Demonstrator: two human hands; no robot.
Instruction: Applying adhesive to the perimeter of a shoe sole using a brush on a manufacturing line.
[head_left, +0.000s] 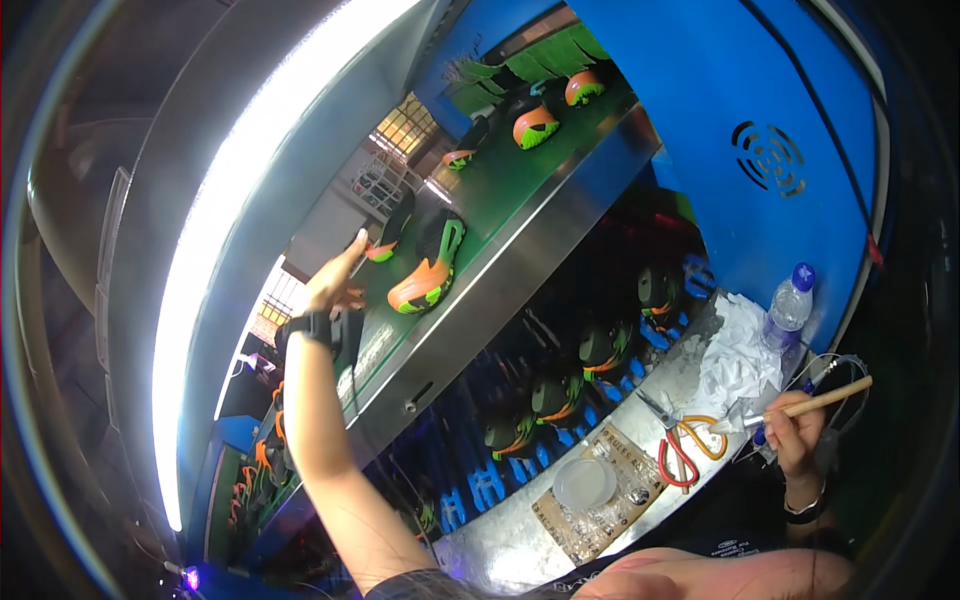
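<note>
My left hand (335,283) reaches over a green conveyor belt (490,235), fingers apart and nothing visibly gripped. Just beyond its fingertips lies a small black, orange and green shoe part (382,250). Another orange and green shoe piece (422,287) with a black upper rests on the belt to its right. A dark shape below the left wrist is too unclear to name. At the right, my right hand (793,440) is closed round a brush (828,398) with a pale wooden handle, its light tip pointing left over the bench.
Scissors (678,460) with red and orange handles and a clear tub (584,484) on brown card lie on the metal bench. Behind them are crumpled white paper (738,352) and a bottle (790,305). Black shoes (556,396) stand on blue holders below the belt. A bright lamp hangs left.
</note>
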